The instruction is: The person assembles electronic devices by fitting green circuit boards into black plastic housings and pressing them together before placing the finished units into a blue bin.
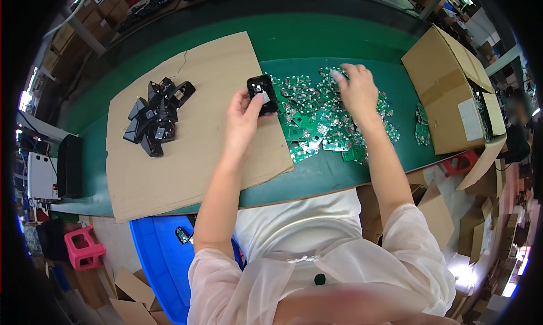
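My left hand (244, 121) is closed around a black plastic housing (269, 85), with the thumb on a pale piece inside it. The housing is held over the right edge of a cardboard sheet (209, 149). Over the far part of a loose pile of green circuit boards (317, 127), my right hand (359, 90) is bent with thumb and fingers apart. Nothing shows between those fingers, though their tips are slightly blurred. A heap of black plastic housings (151, 114) lies on the left half of the cardboard sheet.
A cardboard box (435, 93) with open flaps stands at the table's right end, boards inside it. A small group of boards (422, 126) lies against it. Below the green table's (328, 179) near edge is a blue bin (155, 257); a pink stool (85, 247) is at lower left.
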Available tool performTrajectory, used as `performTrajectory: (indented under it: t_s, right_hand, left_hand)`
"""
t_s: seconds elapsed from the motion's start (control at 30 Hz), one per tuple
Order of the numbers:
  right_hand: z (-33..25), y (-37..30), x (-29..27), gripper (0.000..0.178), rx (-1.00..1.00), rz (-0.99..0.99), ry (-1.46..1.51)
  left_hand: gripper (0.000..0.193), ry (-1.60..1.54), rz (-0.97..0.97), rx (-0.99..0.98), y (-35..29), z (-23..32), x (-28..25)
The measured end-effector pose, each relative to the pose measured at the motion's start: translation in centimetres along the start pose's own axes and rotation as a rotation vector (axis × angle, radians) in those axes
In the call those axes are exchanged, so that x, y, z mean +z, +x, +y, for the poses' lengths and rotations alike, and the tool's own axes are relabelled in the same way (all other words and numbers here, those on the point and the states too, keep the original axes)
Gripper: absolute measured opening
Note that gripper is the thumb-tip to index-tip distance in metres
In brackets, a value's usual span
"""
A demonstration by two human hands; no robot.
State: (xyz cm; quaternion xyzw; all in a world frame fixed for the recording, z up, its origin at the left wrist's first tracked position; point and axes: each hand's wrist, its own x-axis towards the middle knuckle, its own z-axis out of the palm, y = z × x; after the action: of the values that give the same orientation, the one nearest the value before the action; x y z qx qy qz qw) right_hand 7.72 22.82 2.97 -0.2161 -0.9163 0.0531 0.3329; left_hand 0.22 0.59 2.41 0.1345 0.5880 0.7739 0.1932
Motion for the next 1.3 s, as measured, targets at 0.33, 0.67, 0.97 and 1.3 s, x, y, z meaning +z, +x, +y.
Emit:
performTrajectory:
  t_s: [0.33, 0.67, 0.97, 1.3]
  right_hand:
    - [5.9, -0.5, 0.9, 0.025, 0.053, -0.367, 0.163]
    - [-1.8, -4.5, -3.1, 0.021, 0.343, -0.292, 1.087]
    - [-8.6, -6.5, -2.7, 0.029, 0.272, -0.287, 1.421]
    - [-9.8, -5.7, -2.3, 0.027, 0.277, -0.282, 1.356]
  left_hand:
    - [0.031, 0.010, -0.079, -0.120, -0.9, -0.8, 0.1]
    - [0.025, 0.080, -0.094, -0.113, -0.8, -2.4, 0.3]
    - [0.023, 0.069, -0.121, -0.092, -0.8, -2.2, 0.5]
    - [0.022, 0.009, -0.085, 0.013, -1.2, -2.3, 0.8]
